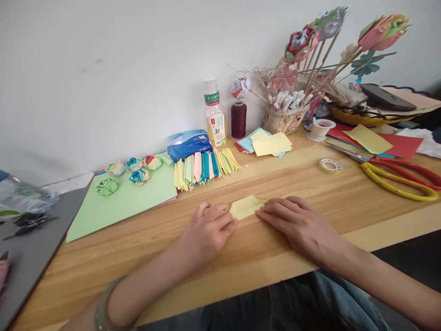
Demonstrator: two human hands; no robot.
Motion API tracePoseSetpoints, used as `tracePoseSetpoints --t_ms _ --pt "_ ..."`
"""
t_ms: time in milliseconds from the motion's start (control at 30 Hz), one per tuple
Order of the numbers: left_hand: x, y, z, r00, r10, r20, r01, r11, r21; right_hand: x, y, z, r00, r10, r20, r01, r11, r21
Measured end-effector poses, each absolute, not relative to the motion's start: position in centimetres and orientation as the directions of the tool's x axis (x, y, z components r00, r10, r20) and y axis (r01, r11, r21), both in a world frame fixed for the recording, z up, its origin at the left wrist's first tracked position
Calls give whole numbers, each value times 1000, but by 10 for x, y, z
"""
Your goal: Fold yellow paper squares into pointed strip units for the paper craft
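A small piece of pale yellow paper (pixel 246 207) lies on the wooden table between my hands, with folded corners at its ends. My left hand (pixel 212 226) has its fingers curled on the paper's left end. On the right end, the fingers of my right hand (pixel 296 220) are close together and pressed down, partly covering the edge. Just beyond the paper stands a row of folded paper strips (pixel 206 168) in yellow, green, pink and teal. Several rolled paper flowers (pixel 139 176) rest on light green sheets (pixel 113 214) to the left.
At the back are a blue tissue pack (pixel 189 143), a drink bottle (pixel 216 117), a maroon thread spool (pixel 238 120) and yellow paper slips (pixel 272 144). Scissors (pixel 399 177), a tape roll (pixel 330 166) and a white spool (pixel 321 129) lie right, below a basket (pixel 283 119) of paper flowers.
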State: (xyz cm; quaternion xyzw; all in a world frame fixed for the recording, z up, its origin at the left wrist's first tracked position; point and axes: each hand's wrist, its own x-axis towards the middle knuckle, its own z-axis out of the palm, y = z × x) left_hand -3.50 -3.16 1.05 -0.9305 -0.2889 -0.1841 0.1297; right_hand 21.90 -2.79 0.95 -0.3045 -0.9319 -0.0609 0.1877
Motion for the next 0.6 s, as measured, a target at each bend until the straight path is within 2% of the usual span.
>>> tracePoseSetpoints --t_ms 233,367,500,600 --pt "-40 -22 16 794 457 401 511 -859 -33 226 -31 4 -687 604 404 648 761 -36" --pt "-44 -17 16 801 453 391 516 -854 -68 230 -31 8 -694 602 394 657 754 5" --pt "-43 -15 15 738 544 399 644 -744 -178 222 -36 17 -757 525 389 586 808 50" --pt "-37 -16 17 642 676 362 750 -651 -116 205 -48 23 -790 501 355 531 847 -14"
